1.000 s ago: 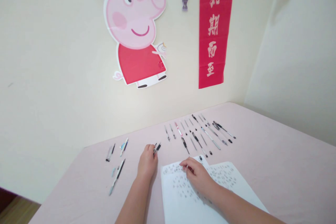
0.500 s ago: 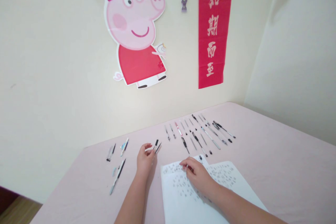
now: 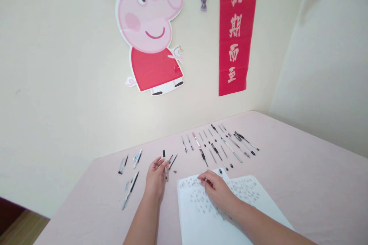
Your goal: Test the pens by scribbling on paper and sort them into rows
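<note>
Between the fingers of my left hand (image 3: 155,175) is a pen barrel (image 3: 165,164) with a black end, pointing toward the wall. Just right of those fingers lie a thin dark pen refill (image 3: 173,161) and a short dark clip-like piece (image 3: 170,159). A small dark piece (image 3: 175,171) sits on the table close by. My right hand (image 3: 214,187) rests on the written sheet of paper (image 3: 198,229), its fingers pinched together. A pale sliver shows at the fingertips, too small to name.
Rows of pens, refills and caps lie on the pink tabletop (image 3: 310,183) behind the paper, among them a black-capped pen (image 3: 219,155). Further left are a white and black pen (image 3: 130,190) and a clear and black pen (image 3: 123,164). The wall (image 3: 71,84) borders the back.
The left hand has shifted slightly left, and its pen barrel has turned from slanting right to nearly straight up the view. A small dark piece now shows beside it. My right hand stays put.
</note>
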Tool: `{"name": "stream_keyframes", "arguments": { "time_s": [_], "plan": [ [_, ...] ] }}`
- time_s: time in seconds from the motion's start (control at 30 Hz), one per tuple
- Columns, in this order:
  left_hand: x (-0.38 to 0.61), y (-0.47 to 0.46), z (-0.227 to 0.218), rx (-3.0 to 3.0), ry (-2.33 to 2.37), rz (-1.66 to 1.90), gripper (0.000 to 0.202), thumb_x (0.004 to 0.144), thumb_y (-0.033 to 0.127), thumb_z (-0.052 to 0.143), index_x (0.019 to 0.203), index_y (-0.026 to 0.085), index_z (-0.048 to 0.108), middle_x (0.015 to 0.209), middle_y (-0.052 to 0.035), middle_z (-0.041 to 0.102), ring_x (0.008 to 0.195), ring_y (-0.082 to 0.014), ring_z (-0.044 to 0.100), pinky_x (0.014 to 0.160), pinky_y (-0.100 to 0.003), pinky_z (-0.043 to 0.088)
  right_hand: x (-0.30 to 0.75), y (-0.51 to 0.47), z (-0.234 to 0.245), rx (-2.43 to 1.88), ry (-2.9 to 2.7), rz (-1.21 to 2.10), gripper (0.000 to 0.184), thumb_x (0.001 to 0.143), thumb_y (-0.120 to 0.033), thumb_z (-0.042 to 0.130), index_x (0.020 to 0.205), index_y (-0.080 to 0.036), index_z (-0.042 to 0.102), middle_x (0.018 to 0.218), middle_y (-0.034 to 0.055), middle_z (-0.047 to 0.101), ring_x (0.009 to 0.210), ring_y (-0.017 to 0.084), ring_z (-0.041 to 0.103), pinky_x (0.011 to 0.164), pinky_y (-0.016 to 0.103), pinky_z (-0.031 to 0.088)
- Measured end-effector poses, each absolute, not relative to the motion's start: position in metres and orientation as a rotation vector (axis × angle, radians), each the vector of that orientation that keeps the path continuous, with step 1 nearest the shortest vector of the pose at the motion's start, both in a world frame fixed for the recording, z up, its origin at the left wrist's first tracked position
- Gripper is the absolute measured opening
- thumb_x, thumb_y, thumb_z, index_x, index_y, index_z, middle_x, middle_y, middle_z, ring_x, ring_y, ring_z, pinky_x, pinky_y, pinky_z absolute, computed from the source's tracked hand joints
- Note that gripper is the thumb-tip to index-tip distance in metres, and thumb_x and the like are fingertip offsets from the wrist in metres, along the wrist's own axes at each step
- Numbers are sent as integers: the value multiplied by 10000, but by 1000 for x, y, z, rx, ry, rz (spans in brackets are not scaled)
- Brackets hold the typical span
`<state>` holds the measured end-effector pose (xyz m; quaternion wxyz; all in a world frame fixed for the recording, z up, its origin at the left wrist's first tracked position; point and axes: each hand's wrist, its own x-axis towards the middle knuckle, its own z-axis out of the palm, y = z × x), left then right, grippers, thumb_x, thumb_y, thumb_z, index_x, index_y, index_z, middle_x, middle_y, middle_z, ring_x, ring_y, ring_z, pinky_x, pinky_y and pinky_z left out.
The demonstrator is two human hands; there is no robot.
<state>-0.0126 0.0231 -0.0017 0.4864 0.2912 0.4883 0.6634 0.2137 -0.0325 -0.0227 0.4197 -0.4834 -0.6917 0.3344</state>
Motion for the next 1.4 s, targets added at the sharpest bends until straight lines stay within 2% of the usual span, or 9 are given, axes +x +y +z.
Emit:
{"name": "stream_keyframes", "arguments": {
  "time_s": [0.13, 0.23, 0.47, 0.6, 0.73, 0.97, 1.13, 1.27, 1.4],
  "plan": [
    [-15, 18, 2, 618, 1131, 1606, 384, 681, 50, 660, 1027, 177, 552, 996, -74, 640, 733, -93, 635, 647, -200, 512, 214, -33, -23, -1204, -1735, 834, 259, 760, -81, 427, 879, -174, 638, 842, 47, 608, 779, 168, 562, 723, 287, 419],
    [-16, 17, 2, 570, 1114, 1638, 329, 685, 28, 619, 982, 159, 562, 937, -62, 641, 726, -92, 629, 652, -203, 513, 214, -33, -22, -1210, -1729, 831, 257, 761, -83, 428, 873, -178, 639, 846, 45, 608, 785, 169, 560, 727, 288, 417],
    [-18, 16, 1, 945, 1313, 1617, 247, 707, 196, 569, 954, 200, 553, 815, 26, 574, 556, -56, 506, 503, -174, 402, 214, -32, -24, -1202, -1711, 837, 264, 750, -76, 427, 868, -184, 638, 838, 39, 609, 781, 165, 565, 723, 285, 420],
    [-21, 13, 2, 1538, 1804, 1289, 203, 736, 254, 530, 931, 199, 549, 804, -14, 594, 653, -140, 547, 592, -256, 410, 214, -32, -25, -1188, -1709, 831, 268, 735, -69, 425, 858, -184, 634, 841, 41, 612, 793, 169, 567, 735, 290, 421],
    [-19, 8, 6, 1931, 2073, 817, 229, 770, 214, 505, 995, 176, 526, 979, -87, 603, 885, -210, 569, 734, -300, 393, 214, -32, -24, -1191, -1709, 823, 274, 727, -67, 428, 861, -185, 635, 839, 42, 615, 783, 169, 566, 731, 290, 422],
    [-12, 5, 11, 2068, 2218, 470, 165, 822, 153, 402, 950, 175, 505, 904, -80, 615, 839, -198, 578, 695, -284, 363, 214, -32, -23, -1204, -1711, 828, 290, 712, -56, 418, 857, -178, 638, 828, 43, 614, 771, 169, 566, 725, 291, 424],
    [-10, 5, 10, 2104, 2243, 420, 178, 799, 116, 423, 945, 175, 508, 908, -76, 619, 833, -189, 580, 688, -274, 356, 213, -33, -19, -1203, -1718, 837, 259, 735, -85, 425, 861, -176, 632, 822, 43, 607, 773, 169, 565, 719, 291, 425],
    [-12, 6, 12, 2063, 2219, 532, 136, 806, 147, 437, 901, 173, 531, 883, -78, 629, 817, -191, 582, 678, -274, 361, 214, -34, -18, -1202, -1713, 843, 242, 747, -100, 429, 852, -178, 632, 818, 40, 603, 768, 168, 559, 720, 297, 427],
    [-10, 9, 10, 1895, 2017, 854, 124, 778, 213, 487, 873, 187, 563, 749, -25, 624, 625, -152, 544, 587, -258, 357, 214, -34, -18, -1176, -1665, 876, 214, 763, -142, 451, 861, -178, 638, 816, 42, 592, 737, 164, 549, 685, 297, 441]
  ]
}}
